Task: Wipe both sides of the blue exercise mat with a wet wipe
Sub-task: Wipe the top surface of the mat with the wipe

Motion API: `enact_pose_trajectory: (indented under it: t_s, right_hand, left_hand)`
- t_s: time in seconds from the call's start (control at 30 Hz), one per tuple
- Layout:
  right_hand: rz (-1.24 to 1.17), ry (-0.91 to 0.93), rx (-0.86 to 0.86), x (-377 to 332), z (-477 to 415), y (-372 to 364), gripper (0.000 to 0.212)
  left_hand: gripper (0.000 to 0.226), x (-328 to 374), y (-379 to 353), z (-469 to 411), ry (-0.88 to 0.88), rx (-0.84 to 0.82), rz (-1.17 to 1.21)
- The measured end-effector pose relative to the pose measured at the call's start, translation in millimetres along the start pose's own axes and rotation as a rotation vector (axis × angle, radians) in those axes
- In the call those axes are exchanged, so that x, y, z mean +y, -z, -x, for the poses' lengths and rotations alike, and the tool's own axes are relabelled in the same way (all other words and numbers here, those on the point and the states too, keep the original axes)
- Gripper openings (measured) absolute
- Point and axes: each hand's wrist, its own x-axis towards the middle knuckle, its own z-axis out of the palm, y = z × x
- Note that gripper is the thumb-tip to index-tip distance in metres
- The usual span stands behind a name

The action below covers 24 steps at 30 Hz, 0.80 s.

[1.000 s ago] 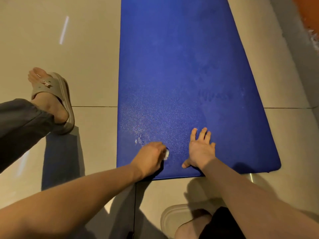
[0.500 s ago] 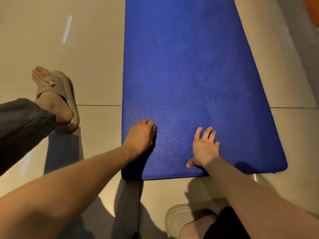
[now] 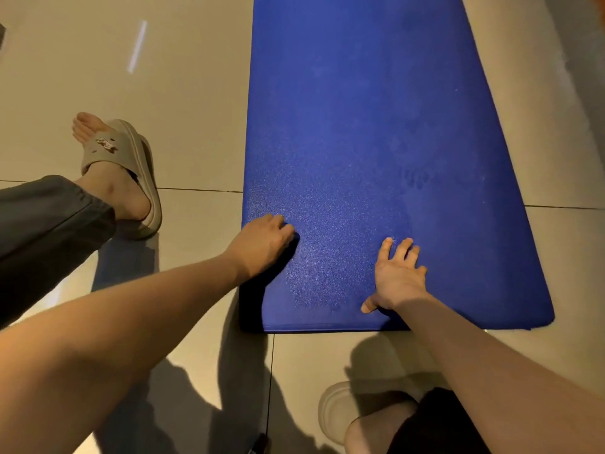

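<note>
The mat [image 3: 376,126] lies flat on the floor [image 3: 183,93], its near short end just in front of the person and its length running away from them, so 1 whole side faces up for wiping.

The left hand [image 3: 265,244] sits knuckles-up on the mat, close to the left edge and a little in from the near end. Its fingers are clenched downward against the surface. The wipe does not show; it is probably bunched under the palm, which would explain the closed, pressing grip.

The right hand [image 3: 397,276] rests flat near the near end, right of the mat's middle, well apart from the left. Its fingers [image 3: 404,249] are straight and spread, the thumb out to the side, holding nothing. It looks placed to pin the mat so it does not slide or ruck under the rubbing.

A faint speckled sheen covers the mat between and ahead of the 2 hands, likely dampness. The rest of this side and the underside look still to be done.

A sandal [image 3: 131,158] on 1 foot stands on the floor left of the mat, off it.
</note>
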Motion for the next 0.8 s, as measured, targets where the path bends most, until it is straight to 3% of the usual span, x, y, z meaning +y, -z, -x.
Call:
enact_pose_trajectory:
  t_s: [0.07, 0.13, 0.27, 0.4, 0.47, 0.53, 0.67, 0.73, 0.8]
  right_hand:
    - [-0.001, -0.002, -0.003, 0, 0, 0, 0.161]
    - [0.0, -0.004, -0.003, -1, -1, 0, 0.162]
    - [0.012, -0.013, -0.001, -2, -1, 1, 0.162]
    - [0.01, -0.016, -0.002, -4, -2, 1, 0.162]
    - [0.005, -0.015, 0.0, -4, -2, 1, 0.162]
    - [-0.002, -0.015, 0.002, -3, -3, -1, 0.162]
    - [0.001, -0.027, -0.011, -4, -4, -1, 0.163]
    - [0.005, -0.034, -0.018, -5, -4, 0, 0.163]
    - [0.014, -0.044, -0.025, -7, -5, 2, 0.163]
  left_hand:
    - [0.014, 9, 2, 2, 0.129, 0.001, 0.03]
    - [0.007, 27, -3, 15, 0.14, -0.031, 0.088]
    - [0.013, 52, -14, 61, -0.193, -0.151, 0.147]
    - [0.025, 28, -9, 57, -0.439, -0.186, -0.014]
    - [0.021, 1, -6, 40, -0.345, -0.123, -0.062]
    - [0.01, -19, 3, 26, -0.134, -0.07, -0.043]
    - [0.017, -2, 9, 22, 0.205, -0.04, 0.035]
    - [0.014, 18, 3, 39, 0.187, -0.052, 0.083]
    - [0.011, 34, -3, 63, 0.061, -0.13, 0.111]
